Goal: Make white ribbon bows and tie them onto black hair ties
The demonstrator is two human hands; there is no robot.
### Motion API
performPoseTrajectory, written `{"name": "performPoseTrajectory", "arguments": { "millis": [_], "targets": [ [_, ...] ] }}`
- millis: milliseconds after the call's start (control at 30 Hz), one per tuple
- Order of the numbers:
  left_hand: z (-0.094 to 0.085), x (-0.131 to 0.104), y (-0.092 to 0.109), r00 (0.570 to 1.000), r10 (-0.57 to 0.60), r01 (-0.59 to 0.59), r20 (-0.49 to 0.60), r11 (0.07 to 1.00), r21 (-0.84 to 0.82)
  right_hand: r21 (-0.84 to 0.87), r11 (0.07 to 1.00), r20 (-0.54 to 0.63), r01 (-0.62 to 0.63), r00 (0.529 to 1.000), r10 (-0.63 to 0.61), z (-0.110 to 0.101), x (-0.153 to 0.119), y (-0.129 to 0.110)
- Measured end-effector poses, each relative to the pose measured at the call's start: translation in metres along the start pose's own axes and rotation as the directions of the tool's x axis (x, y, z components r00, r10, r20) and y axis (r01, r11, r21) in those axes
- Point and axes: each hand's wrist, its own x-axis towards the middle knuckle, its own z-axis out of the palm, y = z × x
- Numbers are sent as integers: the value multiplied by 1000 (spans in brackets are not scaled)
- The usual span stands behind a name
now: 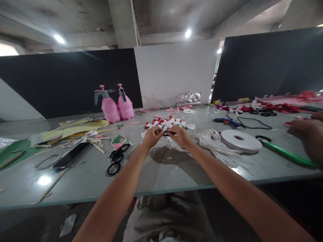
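My left hand (152,137) and my right hand (179,136) meet over the near middle of the table, fingertips pinched close together. A thin black band (170,133), which looks like a hair tie, shows at the right fingertips. What the left fingertips pinch is small, partly hidden and not clear. Just beyond both hands lies a pile of white and red ribbon bows (168,123). Several black hair ties (116,155) rest left of my left forearm. To the right are loose white printed ribbons (214,145) and a large white ribbon roll (241,141).
Two pink spray bottles (110,109) stand back left. A phone (72,155) lies among paper scraps and sticks. At right are a blue glue gun (226,121) with its cord and a green pointed object (290,153), close to another person's hand (304,129).
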Motion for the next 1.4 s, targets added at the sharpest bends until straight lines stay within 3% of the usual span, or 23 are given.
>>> {"name": "performPoseTrajectory", "arguments": {
  "millis": [167,300,633,867,933,1033,1233,1400],
  "targets": [
    [0,-1,-1,999,-12,9,36,996,92,-239,965,134,109,988,-78,-3,0,-8],
    [0,-1,-3,998,-26,24,54,998,50,-323,937,164,135,983,-85,-5,0,-13],
    [1,3,-8,990,-139,134,-29,981,-138,-178,973,28,143,990,-141,0,0,-8],
    [0,6,-17,974,-190,168,-120,971,-172,-65,991,-9,119,993,-119,-2,-1,-15],
    [-7,8,-22,954,-256,212,-153,944,-254,-32,994,-24,106,994,-107,-4,-1,-19],
    [-16,11,-24,941,-323,254,-100,870,-423,-1,997,-61,73,995,-73,-7,0,-21],
    [-8,8,-2,992,-120,120,29,888,-444,11,999,-54,45,998,-44,-10,1,-15],
    [-6,1,9,1000,-25,21,-12,974,-227,-36,999,-36,36,999,-37,-10,0,-14]
  ]
}}
